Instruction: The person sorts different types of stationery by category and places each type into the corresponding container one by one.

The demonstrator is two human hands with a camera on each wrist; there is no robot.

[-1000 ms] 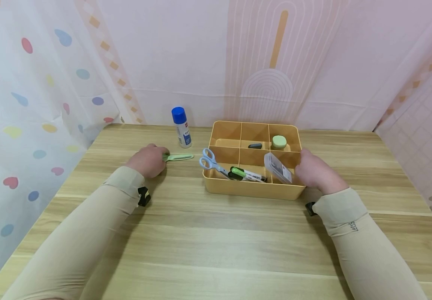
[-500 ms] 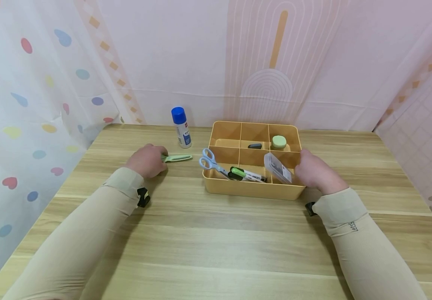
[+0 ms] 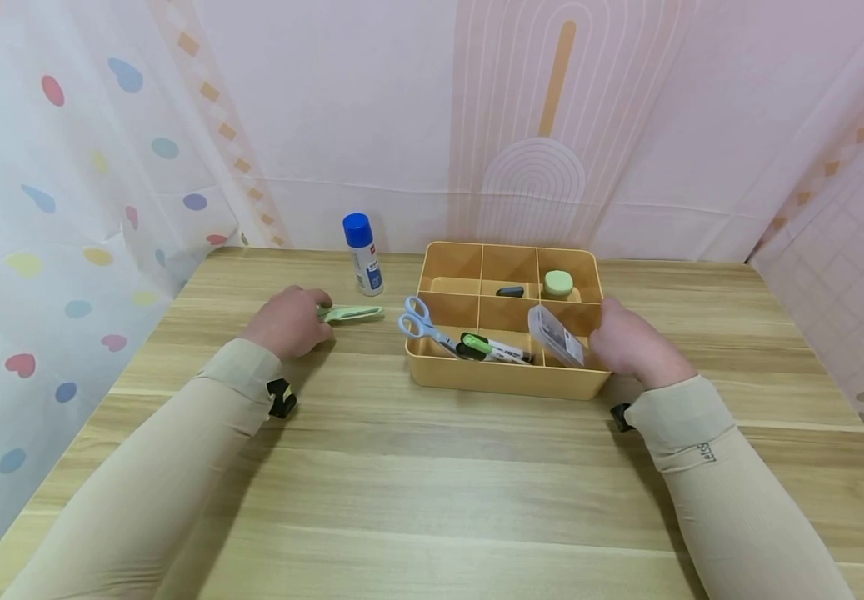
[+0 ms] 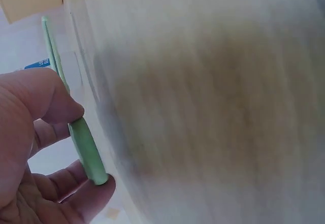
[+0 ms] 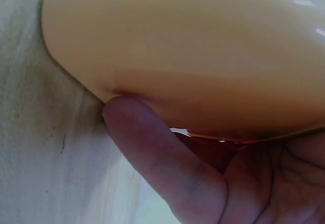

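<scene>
My left hand (image 3: 304, 318) pinches the near end of a slim light-green tool (image 3: 352, 313), held just off the wooden table (image 3: 432, 483) left of the tray. In the left wrist view the thumb (image 4: 48, 99) and curled fingers clamp the green tool (image 4: 86, 150). My right hand (image 3: 615, 337) grips the right end of an orange divided tray (image 3: 506, 383). The right wrist view shows the thumb (image 5: 152, 148) laid against the tray wall (image 5: 193, 46).
In the tray lie blue-handled scissors (image 3: 420, 321), a green-capped marker (image 3: 491, 348), a clear plastic box (image 3: 555, 336), a green round case (image 3: 557, 284) and a small black piece (image 3: 510, 292). A blue-capped glue bottle (image 3: 363, 254) stands behind the left hand. Curtains close in three sides.
The left hand has drawn back slightly to the left and raised the green tool a little. The right hand and the tray have not moved.
</scene>
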